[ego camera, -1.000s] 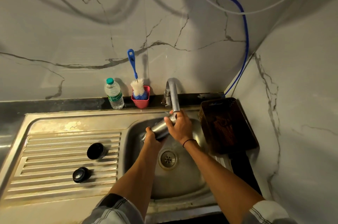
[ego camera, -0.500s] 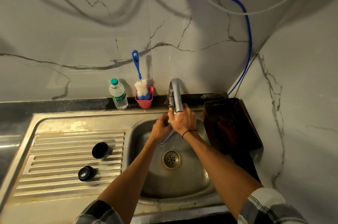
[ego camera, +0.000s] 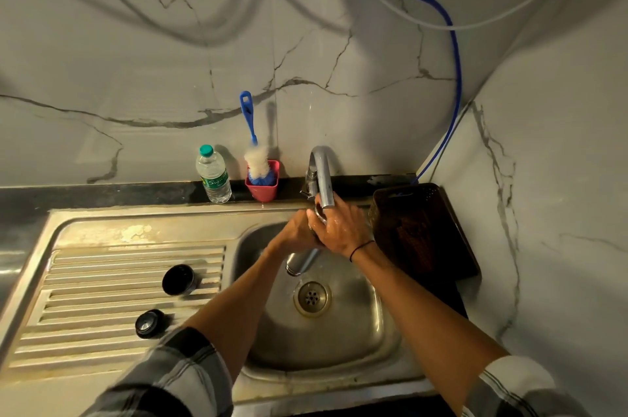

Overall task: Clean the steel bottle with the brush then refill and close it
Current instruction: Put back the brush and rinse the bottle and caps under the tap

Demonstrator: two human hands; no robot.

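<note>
The steel bottle hangs tilted over the sink basin, mouth up under the tap spout, base pointing down toward the drain. My right hand grips its upper part near the mouth. My left hand wraps the bottle from the left, touching the right hand. Most of the bottle is hidden by both hands. The blue-handled bottle brush stands in a red cup against the wall. Two black caps, one larger and one smaller, lie on the ribbed drainboard.
A plastic water bottle with a green cap stands left of the red cup. A dark brown basket sits right of the sink by the corner wall. A blue hose runs down the wall behind it.
The bottle has swung from lying sideways to mouth up under the tap. My left hand moved up from the bottle's base to join the right hand near its top.
</note>
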